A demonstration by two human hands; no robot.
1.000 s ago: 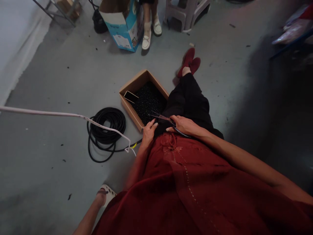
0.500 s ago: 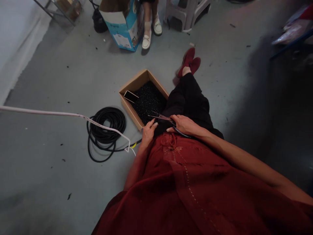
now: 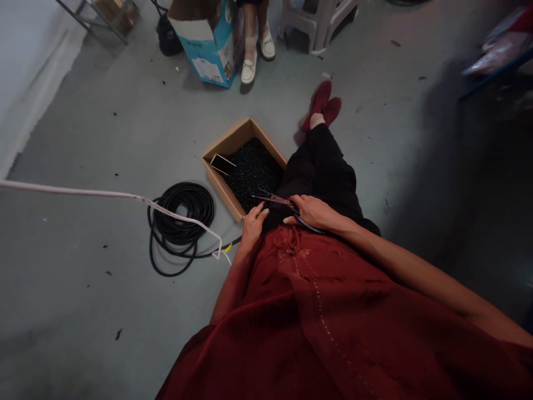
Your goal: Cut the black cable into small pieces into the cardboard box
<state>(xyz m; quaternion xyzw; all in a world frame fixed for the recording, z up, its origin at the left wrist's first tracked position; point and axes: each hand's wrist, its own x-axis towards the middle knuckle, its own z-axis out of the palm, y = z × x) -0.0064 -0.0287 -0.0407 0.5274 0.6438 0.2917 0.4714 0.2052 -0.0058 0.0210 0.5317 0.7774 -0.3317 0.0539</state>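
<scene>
My right hand (image 3: 314, 212) is closed around the handles of a pair of scissors (image 3: 275, 200). Their blades point left over my lap, slightly parted, above the near edge of a cardboard box (image 3: 225, 191). Close to the blade tips, my left hand (image 3: 253, 221) is closed with thumb and fingers together. Black tubing (image 3: 204, 255) runs from a coil on the floor, past a yellow mark, and under my left forearm to that hand; the gripped part is mostly hidden. Many small black cut pieces (image 3: 254, 166) fill the box, with a phone-like dark rectangle (image 3: 224, 164) lying on them.
The tubing coil (image 3: 200, 214) lies left of the box. A pale cord (image 3: 104, 193) crosses from the left, ending in a bent hook. Ahead are a blue-and-white carton (image 3: 204, 53), a person's white shoes (image 3: 249, 71) and a plastic stool (image 3: 314, 28). Black scraps dot the floor.
Almost nothing differs. The scissors blades seem very slightly shifted at the tips, while both hands stay in place.
</scene>
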